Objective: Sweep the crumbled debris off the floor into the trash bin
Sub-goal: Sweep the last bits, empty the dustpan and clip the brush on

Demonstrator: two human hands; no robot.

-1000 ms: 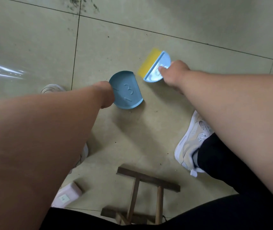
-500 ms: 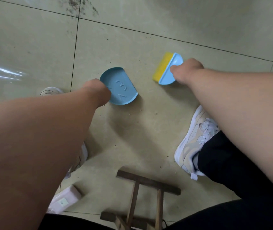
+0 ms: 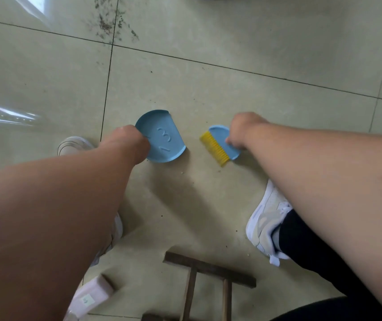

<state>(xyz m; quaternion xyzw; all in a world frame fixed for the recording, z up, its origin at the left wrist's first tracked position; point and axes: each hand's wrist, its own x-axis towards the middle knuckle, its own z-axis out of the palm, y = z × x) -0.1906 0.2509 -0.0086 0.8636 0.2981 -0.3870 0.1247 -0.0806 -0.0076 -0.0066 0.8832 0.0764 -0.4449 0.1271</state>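
Both arms are bare to the top of the frame, with no sleeves, and the left hand (image 3: 127, 144) and right hand (image 3: 243, 130) wear no gloves, rings or watch. The legs are in black trousers (image 3: 320, 246). The feet wear white trainers (image 3: 266, 218) with pale grey panels and white laces.

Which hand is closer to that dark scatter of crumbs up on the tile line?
Left. The left hand sits below the dark crumb scatter, almost in line with it; the right hand is farther off to the right.
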